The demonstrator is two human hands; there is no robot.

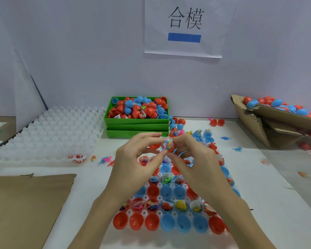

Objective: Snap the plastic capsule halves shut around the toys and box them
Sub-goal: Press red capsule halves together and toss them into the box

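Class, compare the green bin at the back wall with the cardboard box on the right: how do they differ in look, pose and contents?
The green bin is bright plastic; the cardboard box is brown, with torn flaps. The green bin sits level on more green bins; the cardboard box leans tilted. The green bin holds mostly separate capsule halves with some toys; the cardboard box holds whole closed capsules. Both contain red and blue pieces and stand beyond the hands.

The white desk (90,178) is carrying stacked green bins (137,127), white trays (48,133), a capsule-filled tray (169,214), brown cardboard (25,203), a tipped carton (269,126) and scattered toys (237,149).
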